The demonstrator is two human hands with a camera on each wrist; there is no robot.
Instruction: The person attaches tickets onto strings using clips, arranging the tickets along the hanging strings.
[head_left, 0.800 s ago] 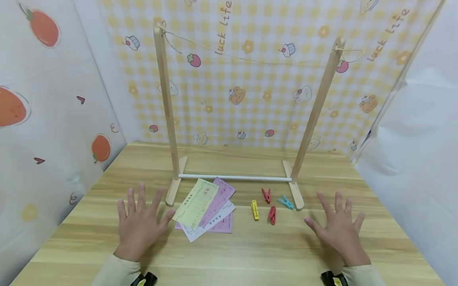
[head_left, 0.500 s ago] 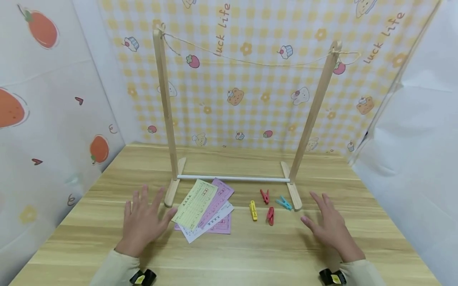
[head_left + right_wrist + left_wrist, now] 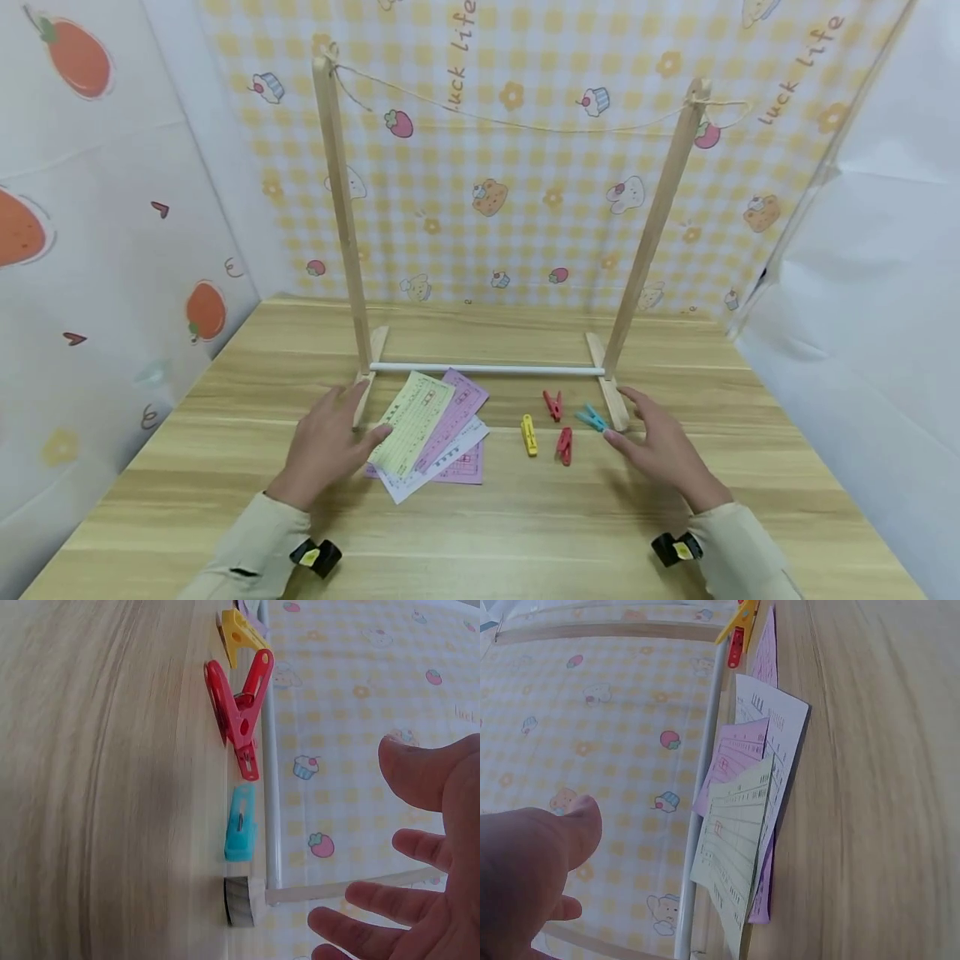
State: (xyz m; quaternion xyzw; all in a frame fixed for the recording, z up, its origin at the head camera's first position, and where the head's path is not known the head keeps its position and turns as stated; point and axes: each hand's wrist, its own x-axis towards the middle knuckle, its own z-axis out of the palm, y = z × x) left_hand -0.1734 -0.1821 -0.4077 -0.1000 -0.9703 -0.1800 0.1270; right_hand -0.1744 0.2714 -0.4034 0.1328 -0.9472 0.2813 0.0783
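Fingers were apart, clasping nothing. Left hand hovered by the fanned paper slips, right hand near the blue peg. Other pegs lay loose on the desk, probably for easy picking; wooden posts held the string up.

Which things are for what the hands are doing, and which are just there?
Probably for the job:
papers near the left hand
pegs near the right hand
wooden stand
string across it

Probably just there:
checked cloth
fruit-print sheet
table
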